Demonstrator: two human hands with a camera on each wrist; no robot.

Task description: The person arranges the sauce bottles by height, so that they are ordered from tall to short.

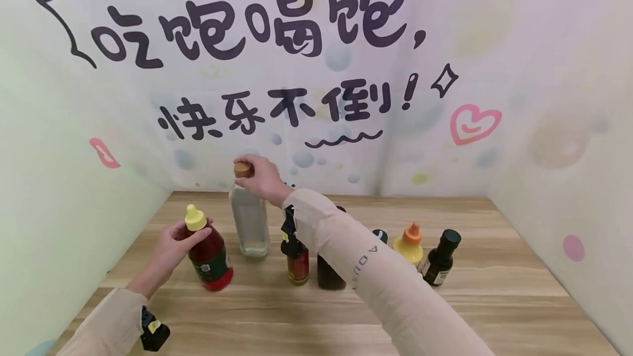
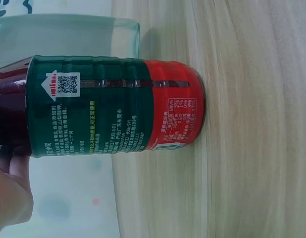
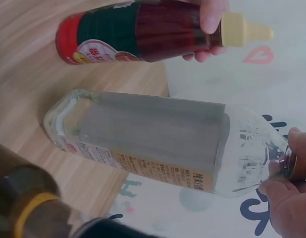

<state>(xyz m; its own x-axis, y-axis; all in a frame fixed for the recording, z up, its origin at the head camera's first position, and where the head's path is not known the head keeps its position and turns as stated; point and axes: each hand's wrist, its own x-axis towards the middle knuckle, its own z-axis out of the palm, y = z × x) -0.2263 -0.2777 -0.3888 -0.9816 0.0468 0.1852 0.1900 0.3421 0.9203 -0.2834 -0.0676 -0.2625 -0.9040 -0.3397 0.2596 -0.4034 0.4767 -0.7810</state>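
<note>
At 9 o'clock on the wood-grained counter point(image 1: 277, 326), the fingers of the left hand point(image 1: 168, 250) grip the red bottle point(image 1: 210, 260) by its neck; at 10 o'clock, the right hand point(image 1: 265, 181) pinches the stopper point(image 1: 242, 168) of the clear bottle point(image 1: 249, 221). Narrow tops likely ease gripping. Dark lettering point(image 1: 295, 110) marks the wall point(image 1: 445, 21) behind.

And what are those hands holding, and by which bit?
The left hand grips the red sauce squeeze bottle just under its yellow cap; the right hand holds the clear glass bottle by its brown cap.
</note>
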